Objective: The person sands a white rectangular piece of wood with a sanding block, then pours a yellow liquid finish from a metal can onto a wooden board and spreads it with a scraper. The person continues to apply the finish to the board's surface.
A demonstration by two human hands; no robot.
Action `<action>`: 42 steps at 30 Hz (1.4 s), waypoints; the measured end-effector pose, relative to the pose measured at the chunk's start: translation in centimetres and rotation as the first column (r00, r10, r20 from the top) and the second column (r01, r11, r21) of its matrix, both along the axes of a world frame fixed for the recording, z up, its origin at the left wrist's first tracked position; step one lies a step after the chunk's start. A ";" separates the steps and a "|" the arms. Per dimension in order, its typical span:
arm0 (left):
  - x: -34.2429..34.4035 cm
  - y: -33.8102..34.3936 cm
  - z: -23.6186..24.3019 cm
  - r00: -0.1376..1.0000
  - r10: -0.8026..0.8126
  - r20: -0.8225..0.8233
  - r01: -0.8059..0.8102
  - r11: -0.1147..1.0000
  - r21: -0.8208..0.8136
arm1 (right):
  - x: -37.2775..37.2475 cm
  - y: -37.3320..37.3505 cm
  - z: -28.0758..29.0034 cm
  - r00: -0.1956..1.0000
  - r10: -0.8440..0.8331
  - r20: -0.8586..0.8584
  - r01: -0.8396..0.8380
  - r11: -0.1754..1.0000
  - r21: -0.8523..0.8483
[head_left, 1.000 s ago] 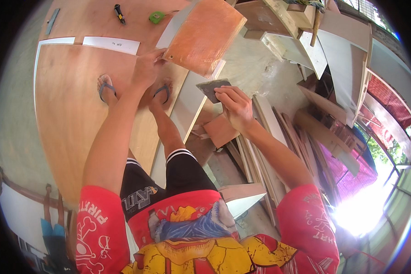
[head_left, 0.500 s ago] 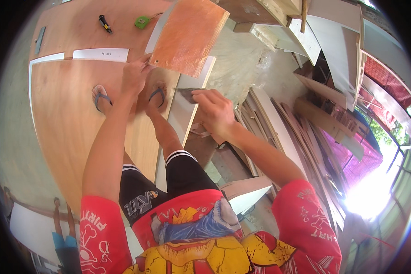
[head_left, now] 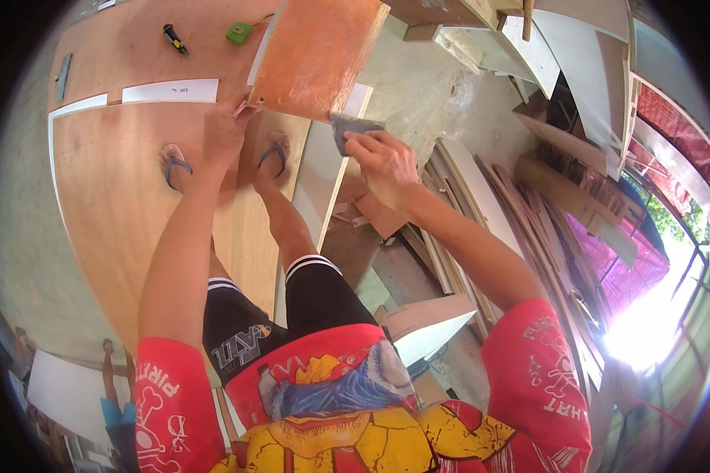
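Observation:
A rectangular board [head_left: 315, 55] with a glossy orange-brown face reaches away from me at the top of the view. Its near left corner is pinched by my left hand [head_left: 226, 132], whose fingertips partly hide behind the edge. My right hand [head_left: 385, 164] is closed around a putty knife [head_left: 355, 126] with a grey, smeared, wide blade. That blade is at the board's near right corner; whether it touches cannot be made out. Beneath my sandalled feet lies a large plywood sheet [head_left: 110, 181], and a white-faced panel [head_left: 317, 169] runs along its right side.
On the brown sheet ahead are a utility knife [head_left: 175, 39], a green tape measure [head_left: 239, 31] and a thin metal strip [head_left: 63, 76]. A white strip [head_left: 170, 91] lies nearer. Long timber offcuts [head_left: 528, 236] are piled at right; another person's legs [head_left: 112, 378] show lower left.
My right hand has moved slightly up and right, and the putty knife has turned so its blade shows broadside. The board has shifted a little left and toward the top in view.

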State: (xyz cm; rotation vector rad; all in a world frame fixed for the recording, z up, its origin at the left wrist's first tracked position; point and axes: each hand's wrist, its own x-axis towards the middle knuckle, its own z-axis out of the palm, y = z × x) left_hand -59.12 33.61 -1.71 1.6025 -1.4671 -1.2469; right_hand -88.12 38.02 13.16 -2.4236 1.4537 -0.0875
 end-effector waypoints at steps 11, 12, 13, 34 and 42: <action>0.2 0.0 -0.7 1.000 -0.005 -0.004 0.005 1.000 -0.010 | -0.2 -3.3 0.2 0.986 -0.163 -0.042 0.153 0.973 -0.173; 0.0 -0.1 -0.8 1.000 -0.003 0.000 0.003 0.999 -0.044 | -0.5 -2.9 0.1 0.993 -0.108 -0.041 0.101 0.986 -0.135; -0.2 0.1 -0.6 1.000 -0.001 0.004 0.001 0.997 -0.072 | -0.7 -2.0 0.5 0.998 -0.052 -0.038 0.049 0.995 -0.091; 0.2 0.0 0.7 0.995 -0.048 0.087 0.048 0.999 0.009 | 0.2 -1.6 1.0 0.978 -0.176 0.111 0.186 0.978 -0.091; -0.2 0.2 -0.2 1.000 0.001 0.006 -0.001 0.999 0.054 | -0.2 1.1 -0.8 0.988 -0.053 0.144 0.066 0.994 -0.088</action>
